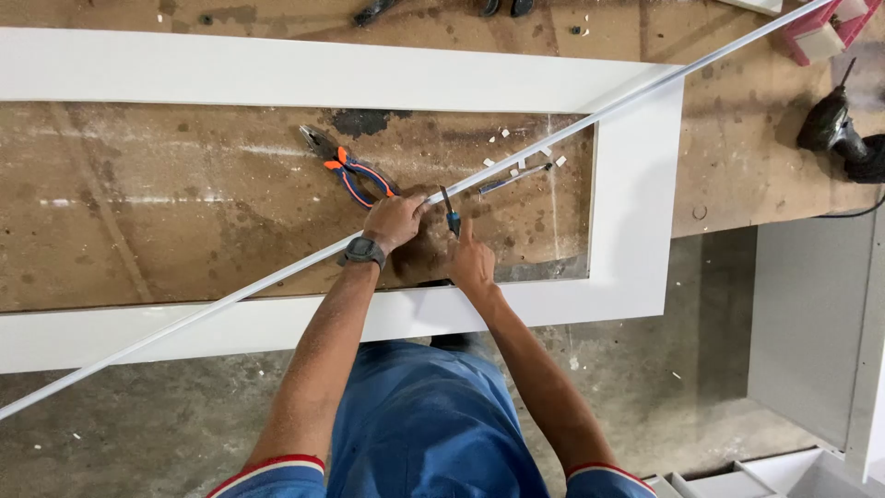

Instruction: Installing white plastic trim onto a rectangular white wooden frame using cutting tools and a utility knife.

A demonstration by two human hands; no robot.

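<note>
A long thin white strip (645, 90) runs diagonally from the lower left to the upper right across a white rectangular frame (636, 184) lying on a brown workbench. My left hand (395, 221), with a dark watch on the wrist, grips the strip near its middle. My right hand (470, 261) holds a small blue-handled cutting tool (450, 214) with its blade against the strip. Orange-and-blue pliers (355, 171) lie just beyond my left hand, inside the frame.
Small white offcuts (516, 161) and a thin metal piece are scattered on the bench (138, 203) past the strip. A black power drill (834, 129) lies at the right edge. White cabinet parts (811, 369) stand on the concrete floor at right.
</note>
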